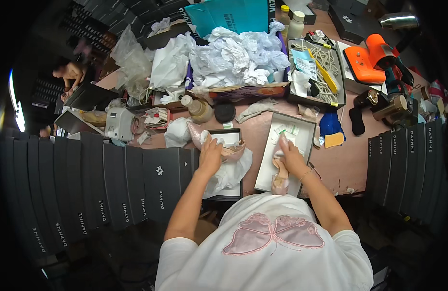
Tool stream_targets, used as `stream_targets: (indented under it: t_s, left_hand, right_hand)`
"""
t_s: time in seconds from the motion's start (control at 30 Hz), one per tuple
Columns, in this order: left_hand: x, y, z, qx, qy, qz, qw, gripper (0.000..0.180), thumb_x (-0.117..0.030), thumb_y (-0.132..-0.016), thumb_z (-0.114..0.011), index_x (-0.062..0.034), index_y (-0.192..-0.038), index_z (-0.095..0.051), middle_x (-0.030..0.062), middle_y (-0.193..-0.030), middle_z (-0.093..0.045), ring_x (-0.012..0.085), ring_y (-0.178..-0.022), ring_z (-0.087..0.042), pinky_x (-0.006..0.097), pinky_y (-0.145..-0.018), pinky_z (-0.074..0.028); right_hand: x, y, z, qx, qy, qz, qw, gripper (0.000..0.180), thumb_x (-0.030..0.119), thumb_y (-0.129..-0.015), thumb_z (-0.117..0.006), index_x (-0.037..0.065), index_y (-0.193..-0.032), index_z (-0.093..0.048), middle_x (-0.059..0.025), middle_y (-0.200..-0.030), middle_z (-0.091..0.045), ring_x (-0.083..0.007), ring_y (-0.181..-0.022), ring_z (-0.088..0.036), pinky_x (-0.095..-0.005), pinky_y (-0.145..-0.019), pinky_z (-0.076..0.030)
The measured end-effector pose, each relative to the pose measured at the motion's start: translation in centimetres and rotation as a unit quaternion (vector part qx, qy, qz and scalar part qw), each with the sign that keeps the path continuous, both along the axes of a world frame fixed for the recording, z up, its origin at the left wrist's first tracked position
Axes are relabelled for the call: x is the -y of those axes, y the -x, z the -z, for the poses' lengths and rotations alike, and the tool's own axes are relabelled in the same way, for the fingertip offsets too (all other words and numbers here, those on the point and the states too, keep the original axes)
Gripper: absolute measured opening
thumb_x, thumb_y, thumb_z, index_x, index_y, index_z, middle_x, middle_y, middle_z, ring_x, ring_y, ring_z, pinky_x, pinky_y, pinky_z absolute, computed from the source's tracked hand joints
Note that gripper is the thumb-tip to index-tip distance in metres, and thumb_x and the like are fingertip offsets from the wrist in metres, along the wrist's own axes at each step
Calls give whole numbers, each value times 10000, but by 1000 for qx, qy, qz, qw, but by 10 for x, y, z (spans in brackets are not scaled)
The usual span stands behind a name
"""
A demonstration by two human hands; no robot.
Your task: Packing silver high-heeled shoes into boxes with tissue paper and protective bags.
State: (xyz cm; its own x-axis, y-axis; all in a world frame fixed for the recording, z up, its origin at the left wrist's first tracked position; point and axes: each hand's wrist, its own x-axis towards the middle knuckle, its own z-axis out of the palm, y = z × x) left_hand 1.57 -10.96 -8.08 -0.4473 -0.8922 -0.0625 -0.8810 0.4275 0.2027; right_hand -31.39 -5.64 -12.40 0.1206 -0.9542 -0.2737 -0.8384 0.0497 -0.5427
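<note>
My left hand [210,157] is closed around a pink pointed shoe [197,134], whose toe points away to the left. That shoe is above a dark box [236,133] with white tissue paper [232,178] spilling out near my body. My right hand [295,161] grips a second pink shoe [280,169] over an open white-lined box tray [265,175]. Its toe points to the far side, and its strap and heel end lies toward me. Small green-and-white packets [293,129] rest at the far end of this tray. My fingers hide parts of both shoes.
Stacked dark shoeboxes [161,182] flank me on the left, with more boxes [403,169] on the right. Behind are a bin of crumpled paper [233,56], a tray of sticks [326,63], a bottle [200,111] and an orange device [364,65]. Another person [71,72] sits far left.
</note>
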Motion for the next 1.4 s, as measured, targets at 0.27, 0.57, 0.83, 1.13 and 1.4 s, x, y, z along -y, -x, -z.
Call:
stream_targets:
  t_s: [0.27,0.57,0.83,1.13,1.4]
  left_hand:
    - [5,-2,48,84,-43,28,995,298,-126,-754,-630,-70,-1047,-625,117,-1068,-600,272,-1125,-512,514,-1055,-260]
    - [21,19,-118,-350,-250,-86,899,364,-194,-845,-612,18,-1136,-555,119,-1018,-620,235,-906,-646,382,-810,-513]
    - [-28,96,-106,-685,-616,-111,373,464,-347,-981,-373,43,-1179,-528,85,-866,-620,178,-700,-652,297,-631,-562]
    - [-51,99,-66,-669,-643,-188,322,511,-338,-974,-313,84,-1173,-523,100,-837,-590,194,-668,-577,277,-617,-511]
    - [-46,97,-65,-684,-625,-211,311,505,-378,-971,-369,59,-1156,-541,93,-838,-606,198,-712,-606,291,-656,-525]
  right_hand:
    - [-36,33,-27,-142,158,-302,929,439,142,-868,-488,201,-1303,-508,-126,-1429,-377,-345,-1334,-339,-514,-1100,-251]
    - [-14,37,-92,195,6,-61,979,321,132,-838,-625,74,-1152,-591,-109,-959,-673,-270,-911,-642,-367,-801,-499]
    - [0,-8,-144,593,-245,132,755,412,418,-977,-461,36,-1099,-551,-63,-868,-614,-115,-716,-603,-271,-635,-516]
    - [-27,-16,-79,676,-339,174,630,460,446,-975,-444,23,-1103,-569,-74,-799,-638,-124,-613,-626,-249,-523,-523]
    - [-25,-3,-91,668,-313,178,651,440,402,-982,-455,9,-1154,-554,-75,-821,-632,-126,-653,-621,-253,-566,-524]
